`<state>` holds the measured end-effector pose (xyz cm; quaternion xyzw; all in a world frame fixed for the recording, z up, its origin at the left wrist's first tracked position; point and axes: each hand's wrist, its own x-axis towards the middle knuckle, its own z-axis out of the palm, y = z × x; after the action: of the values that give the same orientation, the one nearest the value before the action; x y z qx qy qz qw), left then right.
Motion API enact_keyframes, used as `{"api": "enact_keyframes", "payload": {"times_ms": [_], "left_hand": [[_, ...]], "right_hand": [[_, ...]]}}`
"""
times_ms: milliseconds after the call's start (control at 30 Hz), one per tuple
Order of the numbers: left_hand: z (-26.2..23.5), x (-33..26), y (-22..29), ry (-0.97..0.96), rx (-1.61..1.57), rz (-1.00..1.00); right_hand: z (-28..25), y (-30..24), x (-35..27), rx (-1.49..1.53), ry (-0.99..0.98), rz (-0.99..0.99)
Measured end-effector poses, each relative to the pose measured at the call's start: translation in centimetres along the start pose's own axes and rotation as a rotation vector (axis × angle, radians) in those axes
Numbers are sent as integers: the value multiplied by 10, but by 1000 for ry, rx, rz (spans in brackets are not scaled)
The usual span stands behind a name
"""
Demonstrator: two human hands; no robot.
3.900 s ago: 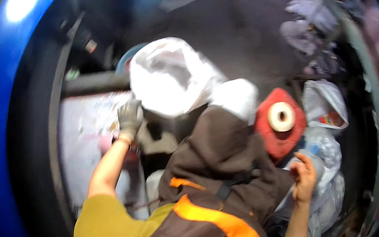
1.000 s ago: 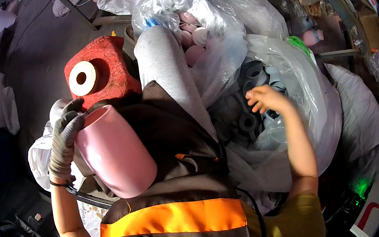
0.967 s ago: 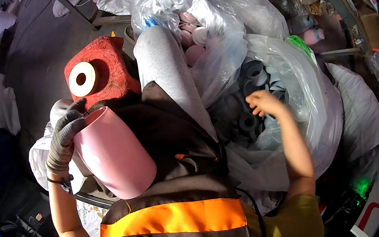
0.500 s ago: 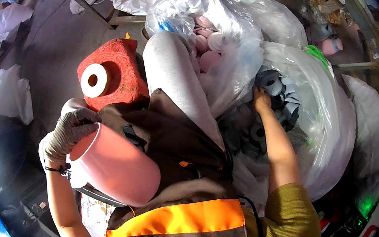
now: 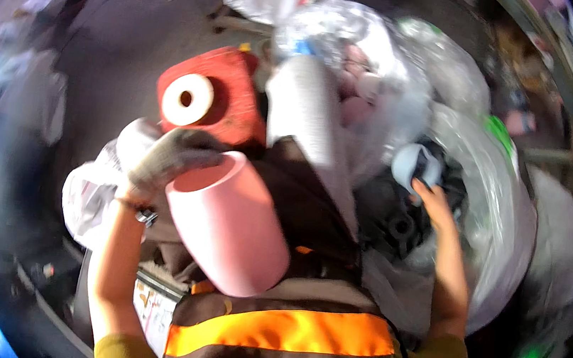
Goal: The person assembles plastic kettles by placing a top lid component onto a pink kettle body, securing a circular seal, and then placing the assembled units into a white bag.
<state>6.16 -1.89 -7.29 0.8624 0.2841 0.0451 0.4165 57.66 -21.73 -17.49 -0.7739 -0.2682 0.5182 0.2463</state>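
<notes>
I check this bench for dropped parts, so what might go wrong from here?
The left hand, gloved, grips the pink container only near its rim, so it might slip. The bare right hand has its fingertips at the pale blue piece over the open clear plastic bag, and could drop it among the dark pieces. The white roll on the red cushion might get knocked by the nearby glove.

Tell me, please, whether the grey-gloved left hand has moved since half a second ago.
Yes: the left hand has moved forward and rightward, closer to the squarish red fabric cushion.
</notes>
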Motion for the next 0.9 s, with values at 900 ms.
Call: {"api": "enact_keyframes", "payload": {"times_ms": [900], "left_hand": [[58, -46, 7, 670, -2108, -119]], "right_hand": [[251, -296, -70, -37, -751, -180]]}}
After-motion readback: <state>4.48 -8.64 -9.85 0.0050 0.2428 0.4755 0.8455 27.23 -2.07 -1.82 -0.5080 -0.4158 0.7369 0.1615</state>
